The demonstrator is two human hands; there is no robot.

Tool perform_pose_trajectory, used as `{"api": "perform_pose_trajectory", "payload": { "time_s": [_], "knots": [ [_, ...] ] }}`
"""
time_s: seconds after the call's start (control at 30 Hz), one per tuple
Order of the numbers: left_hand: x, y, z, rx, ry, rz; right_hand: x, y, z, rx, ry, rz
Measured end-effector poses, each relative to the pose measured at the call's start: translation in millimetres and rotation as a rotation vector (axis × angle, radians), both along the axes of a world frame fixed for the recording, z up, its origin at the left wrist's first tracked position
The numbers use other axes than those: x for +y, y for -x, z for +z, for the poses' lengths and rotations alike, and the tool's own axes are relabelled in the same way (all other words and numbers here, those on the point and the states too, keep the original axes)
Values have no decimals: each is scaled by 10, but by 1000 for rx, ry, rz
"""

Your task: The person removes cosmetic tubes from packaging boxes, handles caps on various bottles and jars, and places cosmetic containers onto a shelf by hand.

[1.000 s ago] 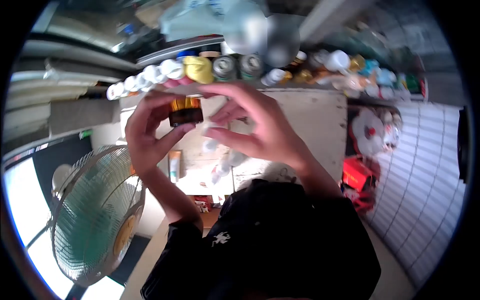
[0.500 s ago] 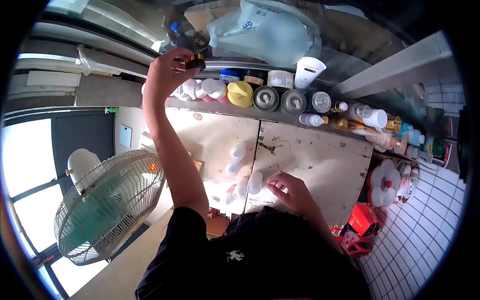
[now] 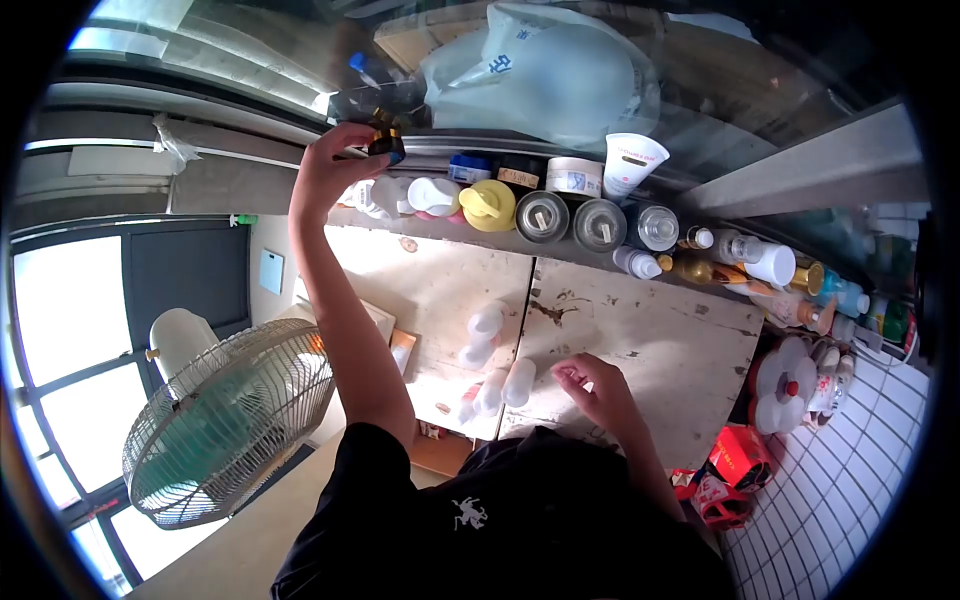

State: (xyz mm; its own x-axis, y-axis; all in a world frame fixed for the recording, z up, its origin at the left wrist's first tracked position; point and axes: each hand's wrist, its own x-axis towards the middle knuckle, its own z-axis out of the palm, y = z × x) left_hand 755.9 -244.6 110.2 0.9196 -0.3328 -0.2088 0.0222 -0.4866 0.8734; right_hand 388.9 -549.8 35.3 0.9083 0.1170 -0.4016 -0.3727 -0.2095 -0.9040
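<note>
At the shelf's left end, my left hand point(image 3: 328, 172) is closed around a small dark jar with a gold band point(image 3: 388, 147), held close to the window. Just below it are white bottles point(image 3: 378, 196) and a yellow pump-top bottle point(image 3: 487, 205). My right hand point(image 3: 600, 392) hovers over the table with its fingers curled together, and nothing shows in them. Left of those fingers, apart from them, a frosted white bottle point(image 3: 518, 382) stands among several similar ones. Two more pale bottles point(image 3: 482, 335) are a little farther back.
Along the back ledge run glass jars point(image 3: 542, 217), a white tube point(image 3: 632, 165) and several cosmetic bottles. A fan point(image 3: 230, 425) stands at left. Red packages point(image 3: 740, 458) and a white petal-shaped tray point(image 3: 783, 385) are at right. The worn white tabletop point(image 3: 640, 310) has a dark seam.
My left hand has lowered the dark jar slightly toward the ledge. The right hand has drawn away to the right from the frosted bottle. The whole view has shifted slightly.
</note>
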Motion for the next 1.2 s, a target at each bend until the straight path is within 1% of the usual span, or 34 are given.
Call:
{"api": "perform_pose_trajectory", "payload": {
  "time_s": [0.07,0.1,0.13,0.17,0.2,0.23,0.27,0.33,0.37,0.4,0.43,0.5,0.53,0.6,0.63,0.7,0.83,0.9,0.93,1.0,1.13,1.2],
  "knots": [
    [43,41,-26,-171,-97,19,4,40,-44,-41,31,-18],
    [70,57,-11,-139,-106,49,-4,59,-50,-76,49,-37],
    [222,-45,-160,-113,-62,35,-62,100,-47,-92,87,-66],
    [120,37,-45,-154,-274,42,-139,165,-36,-54,150,-115],
    [97,72,-49,-162,-260,63,-249,242,-4,6,137,-233],
    [238,-16,-242,-228,-145,73,-344,424,-166,-60,205,-416],
    [224,1,-237,-243,-159,53,-486,500,-102,-93,328,-596],
    [346,-70,-361,-335,-192,35,-886,764,-156,-133,649,-892],
    [318,-49,-376,-367,-184,31,-1133,905,-147,-106,697,-1013],
    [309,-39,-378,-403,-181,33,-1452,1063,-300,-173,979,-1013],
    [328,-29,-393,-400,-178,23,-1743,1201,-445,-123,982,-1087],
    [305,-24,-446,-462,-212,71,-2178,1210,-573,-351,1299,-971],
    [237,-12,-432,-468,-201,61,-2265,1091,-544,-352,1308,-984],
    [189,76,-362,-498,-236,120,-2313,868,-489,-167,1174,-934],
    [189,77,-377,-491,-201,143,-2312,773,-461,-165,1177,-945],
    [227,57,-396,-503,-196,139,-2315,597,-409,-32,1134,-968],
    [233,55,-396,-545,-204,134,-2363,469,-430,-102,1176,-959],
    [222,50,-374,-548,-214,144,-2378,428,-428,-189,1278,-911],
    [239,42,-395,-554,-201,147,-2386,418,-437,-193,1277,-912],
    [223,47,-381,-562,-187,151,-2400,423,-472,-212,1220,-929],
    [188,91,-374,-561,-147,164,-2351,519,-491,-244,1221,-947],
    [168,152,-347,-549,-139,190,-2250,651,-425,-86,1018,-1074]
  ]
}}
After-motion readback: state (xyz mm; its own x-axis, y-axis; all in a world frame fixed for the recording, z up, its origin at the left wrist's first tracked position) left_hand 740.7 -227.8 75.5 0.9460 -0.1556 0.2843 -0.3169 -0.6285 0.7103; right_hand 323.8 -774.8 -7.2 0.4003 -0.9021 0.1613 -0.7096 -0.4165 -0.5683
